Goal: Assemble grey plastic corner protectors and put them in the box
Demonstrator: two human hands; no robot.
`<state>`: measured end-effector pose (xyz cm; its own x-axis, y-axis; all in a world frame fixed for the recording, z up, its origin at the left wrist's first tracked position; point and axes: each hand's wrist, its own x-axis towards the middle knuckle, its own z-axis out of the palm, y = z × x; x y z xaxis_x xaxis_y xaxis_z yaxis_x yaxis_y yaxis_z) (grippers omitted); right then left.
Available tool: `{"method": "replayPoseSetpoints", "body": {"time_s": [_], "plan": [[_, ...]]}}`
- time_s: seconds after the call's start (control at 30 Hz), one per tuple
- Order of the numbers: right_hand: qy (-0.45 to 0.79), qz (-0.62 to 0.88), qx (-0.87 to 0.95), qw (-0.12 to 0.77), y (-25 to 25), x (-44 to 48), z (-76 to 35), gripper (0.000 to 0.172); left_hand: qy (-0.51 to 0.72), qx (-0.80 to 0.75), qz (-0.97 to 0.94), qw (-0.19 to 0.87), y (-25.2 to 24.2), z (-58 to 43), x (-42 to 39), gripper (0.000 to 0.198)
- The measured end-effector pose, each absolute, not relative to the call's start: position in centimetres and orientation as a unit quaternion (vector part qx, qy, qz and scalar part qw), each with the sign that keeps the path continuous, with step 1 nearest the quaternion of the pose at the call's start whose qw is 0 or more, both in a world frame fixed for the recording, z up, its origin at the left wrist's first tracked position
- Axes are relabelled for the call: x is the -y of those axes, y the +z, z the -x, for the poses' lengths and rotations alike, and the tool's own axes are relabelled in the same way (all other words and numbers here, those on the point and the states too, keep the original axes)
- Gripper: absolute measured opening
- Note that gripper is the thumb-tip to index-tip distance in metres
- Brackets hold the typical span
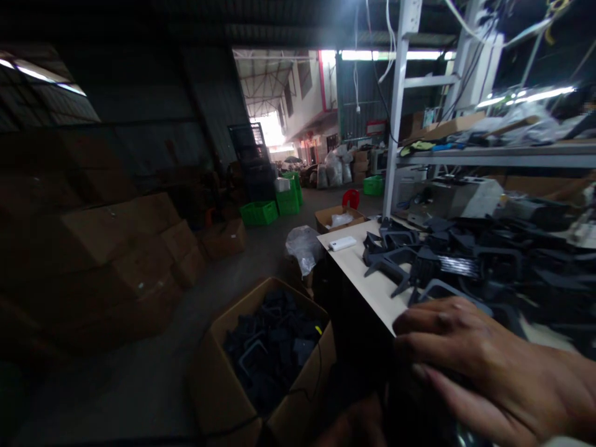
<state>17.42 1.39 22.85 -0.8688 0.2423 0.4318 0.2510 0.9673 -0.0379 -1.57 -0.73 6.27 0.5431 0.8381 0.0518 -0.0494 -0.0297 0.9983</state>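
My right hand (484, 366) fills the lower right, its fingers curved over a dark object (419, 397) that is mostly hidden and has a metal glint at its lower edge. Just beyond the fingers lies a heap of black plastic U-shaped parts (442, 267) on a white tabletop (367, 273). My left hand (354, 425) shows only as a dim, blurred shape at the bottom edge. Below the table's left side stands an open cardboard box (233, 354) filled with similar dark parts (272, 347).
A small white block (342, 243) lies on the table. Beyond it are a grey machine (451, 198) and a white metal shelf rack (395, 112). A plastic bag (305, 248) sits by the table. Stacked cartons (116, 248) line the left; green crates (261, 213) stand down the aisle.
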Motion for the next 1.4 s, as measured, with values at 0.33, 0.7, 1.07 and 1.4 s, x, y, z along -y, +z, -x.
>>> {"method": "replayPoseSetpoints", "body": {"time_s": [0.33,0.7,1.07,1.4], "plan": [[0.005,0.27,0.941,0.206,23.8,-3.0,-20.4,0.062,0.482,-0.258,-0.666,0.508,5.9,2.7,-1.0,0.092],[0.088,0.345,0.933,0.053,25.3,-3.4,-20.6,0.059,0.443,-0.331,-0.705,0.443,5.5,3.7,-2.4,0.086],[0.025,0.404,0.909,0.098,25.9,-2.2,-20.6,0.088,0.439,-0.32,-0.705,0.455,4.7,3.5,-3.1,0.09],[0.024,0.335,0.939,0.07,24.2,-1.5,-21.7,0.076,0.409,-0.351,-0.75,0.383,5.4,3.9,-3.0,0.098]]}}
